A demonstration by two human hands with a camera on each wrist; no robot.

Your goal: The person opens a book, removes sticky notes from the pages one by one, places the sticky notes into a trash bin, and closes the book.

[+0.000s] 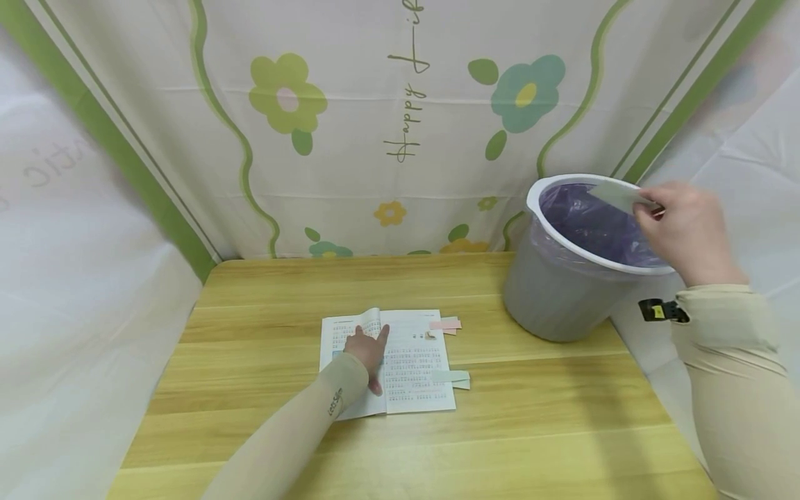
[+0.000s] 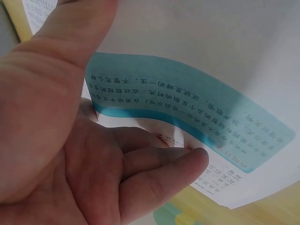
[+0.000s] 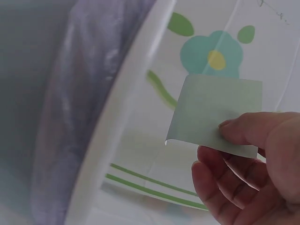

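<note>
Pale green paper slip [image 3: 215, 110], one, squarish, lower edge curled: held in the right hand [image 1: 684, 232], near the 1 o'clock part of the rim of the bin [image 1: 550, 298]; whether over the mouth or just beyond it, cannot tell. Bin: grey, white-rimmed, purple liner [image 1: 571, 215], standing at 2 o'clock from the book [image 1: 412, 368].

Handling, as judged: slip best brought low and well inside the rim before thumb and fingers part cleanly; light paper may drift, or cling if sticky-backed. Left hand [image 1: 365, 351] best pressing lightly, lest pages crease or slide.

Fingers, right: thumb on the slip's face, pinching it from above; others loosely bent beneath. Fingers, left: spread wide across the book's gutter, touching the pages, no grip visible.

Also listed: pink tabs [image 1: 445, 324], book's 2 o'clock edge; green tabs [image 1: 453, 377], between 3 and 4 o'clock.
</note>
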